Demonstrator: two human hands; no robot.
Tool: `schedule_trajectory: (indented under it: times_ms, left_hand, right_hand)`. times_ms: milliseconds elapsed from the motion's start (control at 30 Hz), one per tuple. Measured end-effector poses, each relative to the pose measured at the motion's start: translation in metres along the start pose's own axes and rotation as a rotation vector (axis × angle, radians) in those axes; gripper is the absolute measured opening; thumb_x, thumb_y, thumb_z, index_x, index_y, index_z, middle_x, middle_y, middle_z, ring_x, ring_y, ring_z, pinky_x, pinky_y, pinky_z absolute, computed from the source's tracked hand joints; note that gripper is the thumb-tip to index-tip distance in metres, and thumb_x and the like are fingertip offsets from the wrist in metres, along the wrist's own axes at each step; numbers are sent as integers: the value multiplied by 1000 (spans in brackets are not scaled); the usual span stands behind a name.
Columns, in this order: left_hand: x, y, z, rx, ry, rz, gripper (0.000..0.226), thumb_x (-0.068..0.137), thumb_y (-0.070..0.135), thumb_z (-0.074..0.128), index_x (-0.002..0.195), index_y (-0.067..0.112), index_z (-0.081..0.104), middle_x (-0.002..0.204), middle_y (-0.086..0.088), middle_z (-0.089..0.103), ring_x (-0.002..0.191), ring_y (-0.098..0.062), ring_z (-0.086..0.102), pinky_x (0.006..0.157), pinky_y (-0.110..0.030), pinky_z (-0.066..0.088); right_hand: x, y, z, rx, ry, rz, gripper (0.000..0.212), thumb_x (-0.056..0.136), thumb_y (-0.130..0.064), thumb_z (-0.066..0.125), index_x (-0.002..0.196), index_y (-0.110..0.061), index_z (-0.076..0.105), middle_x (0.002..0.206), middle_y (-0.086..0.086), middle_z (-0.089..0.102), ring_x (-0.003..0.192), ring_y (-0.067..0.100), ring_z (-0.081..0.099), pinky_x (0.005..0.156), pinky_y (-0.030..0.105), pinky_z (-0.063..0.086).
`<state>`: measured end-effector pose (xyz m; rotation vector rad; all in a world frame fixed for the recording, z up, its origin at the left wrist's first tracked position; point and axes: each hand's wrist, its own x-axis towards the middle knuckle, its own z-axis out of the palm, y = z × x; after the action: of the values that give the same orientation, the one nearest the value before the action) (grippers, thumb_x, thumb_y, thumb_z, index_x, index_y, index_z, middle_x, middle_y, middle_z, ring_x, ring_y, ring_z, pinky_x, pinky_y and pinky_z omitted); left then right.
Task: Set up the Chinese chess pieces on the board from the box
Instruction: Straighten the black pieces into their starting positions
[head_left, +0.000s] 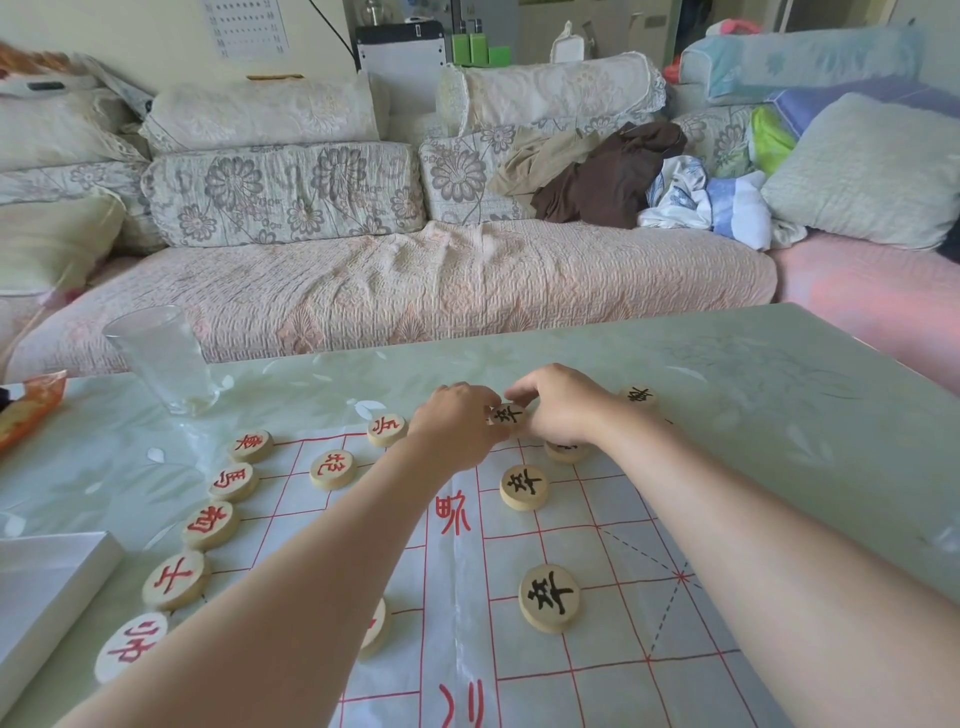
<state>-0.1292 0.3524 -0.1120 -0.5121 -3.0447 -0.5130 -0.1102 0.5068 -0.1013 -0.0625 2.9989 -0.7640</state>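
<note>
Now the left hand and right hand meet on one black soldier piece.
Each grip is closed small, with bent fingers pinching the piece at the far edge of the paper chess board, likely to set it straight on its spot. Two more black soldiers sit nearer in the same row. Red pieces run down the left side, and the white box lies on the worktop beside them.
</note>
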Motion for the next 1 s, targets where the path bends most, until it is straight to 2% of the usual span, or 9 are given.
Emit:
schedule_trajectory:
  times_ms: [67, 133, 200, 267, 333, 467, 633, 767, 1000]
  left_hand:
    - [-1, 0, -1, 14, -14, 4, 48, 85, 50, 61, 128, 30, 57, 121, 2, 61, 116, -22, 50, 95, -42, 46]
    - [-1, 1, -2, 39, -7, 18, 52, 88, 48, 59, 135, 29, 50, 125, 3, 58, 121, -23, 45, 99, -42, 43]
    - [0, 6, -6, 43, 35, 38, 50, 91, 41, 55, 138, 28, 47, 128, 2, 55, 123, -23, 41, 102, -42, 40]
    - [1, 17, -11, 20, 70, 77, 45, 92, 34, 53, 137, 27, 49, 128, 1, 55, 123, -23, 40, 103, -41, 38]
    - [5, 35, -13, -7, 75, 117, 42, 93, 29, 51, 134, 26, 51, 125, 2, 57, 121, -22, 42, 101, -39, 39]
    - [16, 73, -4, -32, 18, 143, 37, 92, 24, 47, 128, 28, 55, 123, 5, 60, 119, -21, 48, 99, -37, 42]
    - [28, 105, 20, -29, -117, 87, 40, 91, 24, 44, 128, 32, 56, 131, 3, 57, 121, -22, 50, 100, -35, 44]
    - [32, 116, 31, -2, -138, 71, 42, 92, 20, 43, 129, 33, 57, 134, 3, 56, 124, -22, 49, 103, -34, 42]
    - [34, 114, 38, -67, -143, 63, 45, 90, 16, 44, 128, 36, 59, 131, 2, 55, 128, -21, 43, 105, -35, 41]
  right_hand:
    - [-1, 1, -2, 24, -7, -1, 34, 82, -15, 68, 116, -14, 68, 115, -1, 70, 112, 22, 63, 97, 37, 51]
    - [-4, 4, -12, 122, 5, 8, 43, 84, -17, 69, 127, -20, 65, 121, -9, 67, 113, 13, 60, 94, 25, 45]
    - [-8, 12, -29, 206, 85, 10, 46, 86, -17, 68, 131, -25, 63, 122, -11, 66, 108, 8, 60, 88, 19, 39]
    - [-12, 27, -46, 235, 196, 15, 38, 90, -14, 63, 126, -24, 66, 118, -11, 67, 95, 5, 62, 80, 17, 40]
    - [-17, 47, -60, 228, 289, 43, 32, 92, -12, 59, 120, -23, 70, 113, -10, 69, 88, 4, 61, 79, 18, 40]
    - [-27, 92, -73, 226, 318, 138, 28, 93, -7, 58, 114, -21, 73, 106, -6, 72, 105, 12, 65, 89, 19, 39]
    - [-40, 125, -72, 104, 234, 216, 48, 91, 2, 50, 128, -23, 66, 122, -6, 68, 117, 15, 60, 98, 23, 41]
    - [-41, 131, -63, 109, 200, 175, 63, 86, 8, 45, 133, -29, 62, 134, -10, 62, 128, 14, 53, 108, 26, 39]
    - [-33, 136, -48, 145, 242, 131, 42, 91, -8, 61, 126, -32, 67, 123, -9, 67, 116, 15, 60, 99, 28, 45]
